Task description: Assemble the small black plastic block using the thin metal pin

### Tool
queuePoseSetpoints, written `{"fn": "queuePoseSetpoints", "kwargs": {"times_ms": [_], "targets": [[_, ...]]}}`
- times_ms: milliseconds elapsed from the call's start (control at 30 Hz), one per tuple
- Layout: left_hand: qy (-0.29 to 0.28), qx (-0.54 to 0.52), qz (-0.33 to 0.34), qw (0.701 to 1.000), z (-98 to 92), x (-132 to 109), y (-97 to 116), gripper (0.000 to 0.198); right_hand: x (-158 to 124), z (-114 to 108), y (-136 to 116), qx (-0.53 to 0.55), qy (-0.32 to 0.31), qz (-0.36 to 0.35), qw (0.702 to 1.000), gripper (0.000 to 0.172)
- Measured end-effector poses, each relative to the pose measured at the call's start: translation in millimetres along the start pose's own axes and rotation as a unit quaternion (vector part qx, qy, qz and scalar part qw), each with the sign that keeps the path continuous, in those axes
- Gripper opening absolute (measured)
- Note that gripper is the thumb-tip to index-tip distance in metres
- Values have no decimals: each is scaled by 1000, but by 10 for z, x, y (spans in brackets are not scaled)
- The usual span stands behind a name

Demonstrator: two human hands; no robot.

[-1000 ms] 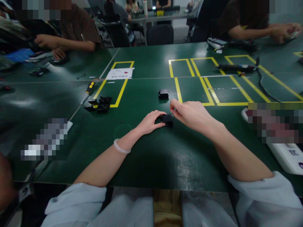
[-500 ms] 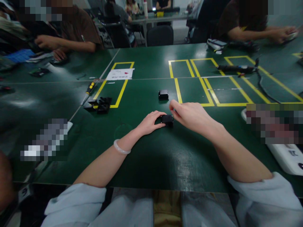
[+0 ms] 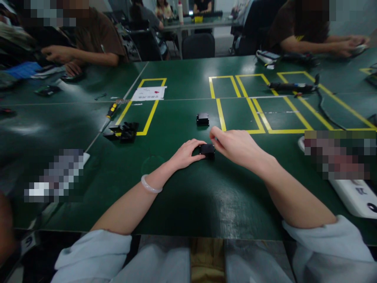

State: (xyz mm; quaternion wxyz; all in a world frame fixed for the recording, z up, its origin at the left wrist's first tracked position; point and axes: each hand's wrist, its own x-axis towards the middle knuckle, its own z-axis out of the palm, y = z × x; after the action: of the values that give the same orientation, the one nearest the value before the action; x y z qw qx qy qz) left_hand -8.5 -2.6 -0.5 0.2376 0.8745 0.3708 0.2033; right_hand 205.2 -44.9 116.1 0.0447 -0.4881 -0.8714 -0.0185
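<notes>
I see left hand (image 3: 188,154) grip half-closed around black, boxy, plastic-looking block (image 3: 207,149); right hand (image 3: 237,144) curled at block's right, contents I can't tell. Sideways push could skid block.

Exposure is running dim. The surface (image 3: 173,208) is throwing a soft glare patch at bottom centre and hazier ones at left. Faint shadow is falling under the right hand (image 3: 234,143). Wide lens is stretching the edges; outer corners are smearing. Black block (image 3: 207,150) is losing detail. Pixelation is masking patches at both sides and up top.
</notes>
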Motion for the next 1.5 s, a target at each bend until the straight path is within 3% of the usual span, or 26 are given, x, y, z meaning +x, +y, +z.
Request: {"fn": "queuePoseSetpoints", "kwargs": {"times_ms": [167,367,700,900,1233,1500], "targets": [[5,-2,3,1000,-6,0,1,44,-17,-7,-15,38,4,-10,999,24],[6,4,1,1000,8,0,-15,42,4,14,-35,13,-6,-6,1000,32],[10,2,4,1000,19,-1,-13,43,-8,23,-46,30,10,-11,999,23],[7,2,6,1000,30,-1,-35,41,20,30,-55,6,-6,-1,1000,36],[9,1,3,1000,18,-4,-15,43,-3,45,-20,11,15,-3,1000,24],[5,3,0,1000,20,2,-15,42,4,27,-26,-24,9,20,999,33]]}}
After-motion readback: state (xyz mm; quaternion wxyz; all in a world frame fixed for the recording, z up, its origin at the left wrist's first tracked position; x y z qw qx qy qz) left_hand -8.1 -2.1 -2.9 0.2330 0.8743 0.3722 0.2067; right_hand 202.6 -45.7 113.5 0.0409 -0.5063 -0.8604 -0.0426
